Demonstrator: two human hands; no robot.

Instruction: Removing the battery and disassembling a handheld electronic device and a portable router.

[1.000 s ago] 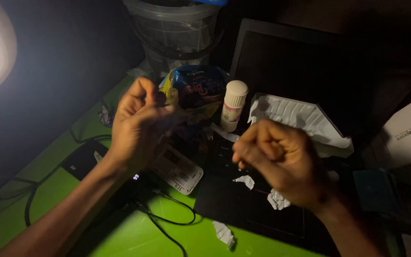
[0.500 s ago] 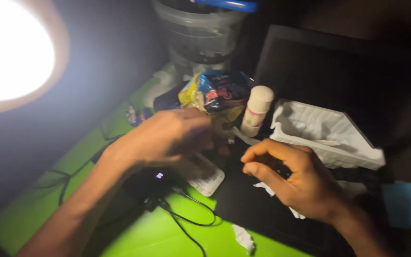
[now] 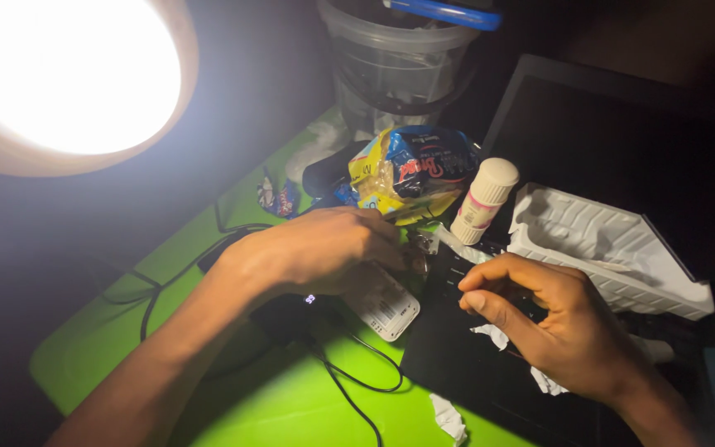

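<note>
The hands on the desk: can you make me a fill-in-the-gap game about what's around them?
1. The table under the black cables is bright ____.
2. The small bottle by the snack bag has a ____ cap.
3. The right hand rests on a black ____.
4. The left hand lies over a white ____-shaped device.

Missing words: green; white; laptop; rectangle

Table [image 3: 233, 406]: smooth green plastic, slight sheen. Snack bag [image 3: 411, 170]: glossy crinkled foil-plastic. Bucket [image 3: 399, 66]: translucent plastic. Tray [image 3: 606, 240]: white moulded plastic, ribbed. Laptop [image 3: 457, 364]: matt black. Scraps [image 3: 448, 418]: torn paper.
</note>
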